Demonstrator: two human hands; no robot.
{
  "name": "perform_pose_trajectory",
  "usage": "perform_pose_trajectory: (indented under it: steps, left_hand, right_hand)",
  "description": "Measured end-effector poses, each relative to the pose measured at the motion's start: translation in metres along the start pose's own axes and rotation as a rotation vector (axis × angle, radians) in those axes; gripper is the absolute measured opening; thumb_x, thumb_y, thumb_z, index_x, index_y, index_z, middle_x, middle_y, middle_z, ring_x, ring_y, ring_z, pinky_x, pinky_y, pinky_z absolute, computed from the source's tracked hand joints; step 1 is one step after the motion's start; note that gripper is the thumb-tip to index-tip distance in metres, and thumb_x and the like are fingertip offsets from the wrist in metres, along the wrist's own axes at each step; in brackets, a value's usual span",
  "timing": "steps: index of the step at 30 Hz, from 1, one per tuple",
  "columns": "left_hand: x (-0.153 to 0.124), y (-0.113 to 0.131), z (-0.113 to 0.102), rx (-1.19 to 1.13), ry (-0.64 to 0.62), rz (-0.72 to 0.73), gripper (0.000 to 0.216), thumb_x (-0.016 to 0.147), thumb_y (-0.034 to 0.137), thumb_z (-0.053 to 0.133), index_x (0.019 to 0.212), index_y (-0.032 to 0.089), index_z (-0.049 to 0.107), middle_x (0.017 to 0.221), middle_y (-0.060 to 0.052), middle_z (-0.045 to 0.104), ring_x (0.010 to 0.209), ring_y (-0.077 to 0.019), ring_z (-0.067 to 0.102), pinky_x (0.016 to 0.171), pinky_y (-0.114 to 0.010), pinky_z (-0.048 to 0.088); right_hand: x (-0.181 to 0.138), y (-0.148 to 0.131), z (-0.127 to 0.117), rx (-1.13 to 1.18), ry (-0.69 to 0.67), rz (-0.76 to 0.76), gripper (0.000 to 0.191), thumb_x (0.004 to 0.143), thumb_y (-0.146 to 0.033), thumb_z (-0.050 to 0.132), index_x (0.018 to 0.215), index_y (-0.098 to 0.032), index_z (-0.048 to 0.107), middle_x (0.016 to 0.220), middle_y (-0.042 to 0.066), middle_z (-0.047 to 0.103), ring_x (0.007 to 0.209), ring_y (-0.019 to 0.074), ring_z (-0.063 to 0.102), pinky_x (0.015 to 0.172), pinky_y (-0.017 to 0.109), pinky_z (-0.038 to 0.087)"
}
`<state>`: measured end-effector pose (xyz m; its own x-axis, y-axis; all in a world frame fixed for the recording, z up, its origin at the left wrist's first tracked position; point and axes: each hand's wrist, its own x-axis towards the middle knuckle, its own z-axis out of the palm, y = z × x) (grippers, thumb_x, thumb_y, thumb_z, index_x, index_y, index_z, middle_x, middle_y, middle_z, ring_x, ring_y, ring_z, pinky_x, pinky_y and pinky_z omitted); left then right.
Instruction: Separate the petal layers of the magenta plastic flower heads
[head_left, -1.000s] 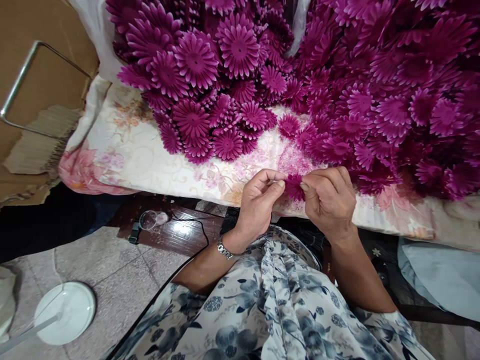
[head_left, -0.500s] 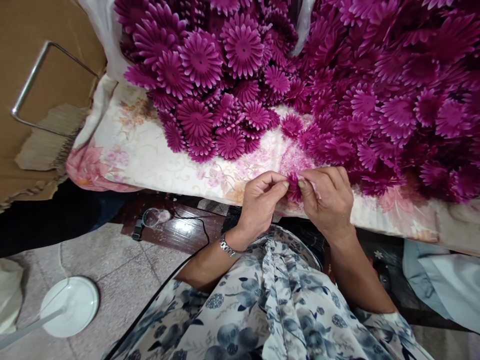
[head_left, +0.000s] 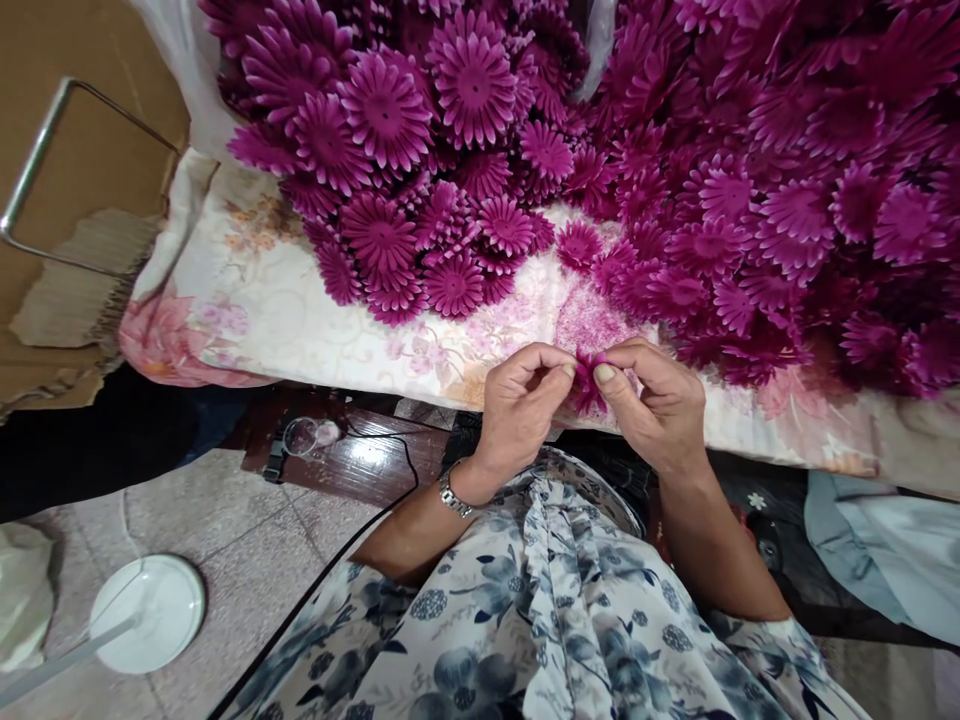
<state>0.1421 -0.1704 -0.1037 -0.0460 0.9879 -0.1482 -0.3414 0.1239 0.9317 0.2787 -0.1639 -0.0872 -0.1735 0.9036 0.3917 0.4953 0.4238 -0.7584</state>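
A small magenta artificial flower head (head_left: 589, 392) is held between both hands above the front edge of the table. My left hand (head_left: 525, 405) pinches its left side between thumb and forefinger. From the other side, my right hand (head_left: 656, 400) grips it the same way, with the thumb in front. The fingers hide part of its petals. Just beyond the hands, pink dust (head_left: 589, 318) and fine bits lie on the floral cloth (head_left: 300, 320). A single flower head (head_left: 578, 246) rests at the edge of the nearest pile.
Magenta petal layers are heaped in a left pile (head_left: 382, 230) and a larger right pile (head_left: 750, 200). A cardboard box (head_left: 150, 60) with a metal handle stands at left. Below are a brown wooden surface (head_left: 375, 460) and a round white base (head_left: 150, 615) on the floor.
My fingers have shifted slightly on the flower head, and its petals look more bunched between the fingertips. The view has moved a little.
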Motion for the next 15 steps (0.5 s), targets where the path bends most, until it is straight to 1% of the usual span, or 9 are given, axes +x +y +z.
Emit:
perform_pose_trajectory:
  steps: [2,3,6,8,9,11,13,14,15]
  left_hand:
    - [0.000,0.000,0.000,-0.029,0.019,-0.016,0.008,0.076,0.017,0.062,0.068,0.019,0.065,0.064,0.003,0.056,0.059,-0.0082,0.044,0.057,-0.022,0.035]
    - [0.000,0.000,0.001,-0.045,0.029,-0.021,0.009,0.075,0.016,0.061,0.067,0.019,0.064,0.064,0.003,0.055,0.058,-0.0080,0.043,0.056,-0.022,0.033]
    - [0.002,0.002,0.001,-0.083,0.070,-0.002,0.012,0.074,0.012,0.058,0.065,0.018,0.061,0.063,0.003,0.052,0.057,-0.0077,0.040,0.054,-0.022,0.031]
    - [0.003,0.003,0.002,-0.087,0.086,0.011,0.012,0.075,0.011,0.057,0.064,0.017,0.059,0.063,0.003,0.050,0.059,-0.0078,0.040,0.056,-0.022,0.032]
    - [0.003,0.003,0.002,-0.087,0.086,0.008,0.012,0.075,0.012,0.057,0.064,0.017,0.059,0.063,0.003,0.049,0.059,-0.0078,0.040,0.057,-0.022,0.032]
    - [0.005,0.004,0.002,-0.085,0.078,-0.005,0.012,0.076,0.014,0.057,0.065,0.017,0.059,0.063,0.003,0.048,0.058,-0.0075,0.039,0.056,-0.021,0.032]
    - [0.005,0.003,0.002,-0.081,0.067,-0.010,0.010,0.076,0.015,0.058,0.066,0.017,0.059,0.062,0.004,0.047,0.057,-0.0071,0.038,0.056,-0.021,0.032]
    - [0.005,0.002,0.002,-0.077,0.064,-0.005,0.010,0.077,0.015,0.058,0.067,0.017,0.060,0.062,0.004,0.048,0.057,-0.0069,0.039,0.056,-0.020,0.033]
    - [0.005,0.001,0.002,-0.070,0.063,0.004,0.010,0.077,0.015,0.058,0.068,0.017,0.061,0.062,0.004,0.049,0.057,-0.0067,0.039,0.056,-0.020,0.033]
  right_hand:
    - [0.001,0.004,-0.002,-0.039,0.068,0.000,0.009,0.085,-0.019,0.056,0.077,-0.019,0.060,0.066,-0.001,0.058,0.061,0.0109,0.054,0.057,0.026,0.041]
    - [0.002,0.007,-0.004,-0.113,0.126,-0.013,0.009,0.085,-0.019,0.056,0.077,-0.019,0.060,0.066,-0.001,0.058,0.061,0.0114,0.053,0.057,0.026,0.041]
    - [0.008,0.022,-0.018,-0.494,0.358,-0.105,0.009,0.085,-0.020,0.056,0.078,-0.019,0.062,0.067,0.002,0.058,0.066,0.0148,0.054,0.061,0.030,0.040]
    - [0.013,0.032,-0.032,-0.731,0.459,-0.155,0.011,0.086,-0.022,0.055,0.081,-0.019,0.064,0.068,0.005,0.060,0.069,0.0175,0.055,0.064,0.033,0.038]
    - [0.015,0.035,-0.039,-0.812,0.468,-0.162,0.013,0.086,-0.023,0.054,0.086,-0.018,0.066,0.071,0.007,0.063,0.072,0.0190,0.056,0.066,0.034,0.038]
    - [0.017,0.037,-0.047,-0.899,0.414,-0.166,0.025,0.087,-0.027,0.054,0.106,-0.016,0.065,0.092,0.012,0.068,0.085,0.0231,0.060,0.074,0.037,0.041]
    - [0.016,0.030,-0.046,-0.882,0.344,-0.189,0.040,0.085,-0.031,0.057,0.122,-0.015,0.058,0.111,0.015,0.066,0.097,0.0260,0.059,0.081,0.040,0.042]
    - [0.014,0.024,-0.042,-0.832,0.327,-0.200,0.040,0.084,-0.031,0.059,0.121,-0.014,0.058,0.111,0.014,0.066,0.096,0.0255,0.060,0.081,0.040,0.043]
    - [0.012,0.018,-0.036,-0.757,0.318,-0.215,0.035,0.083,-0.029,0.061,0.115,-0.015,0.060,0.104,0.012,0.068,0.092,0.0234,0.060,0.079,0.037,0.044]
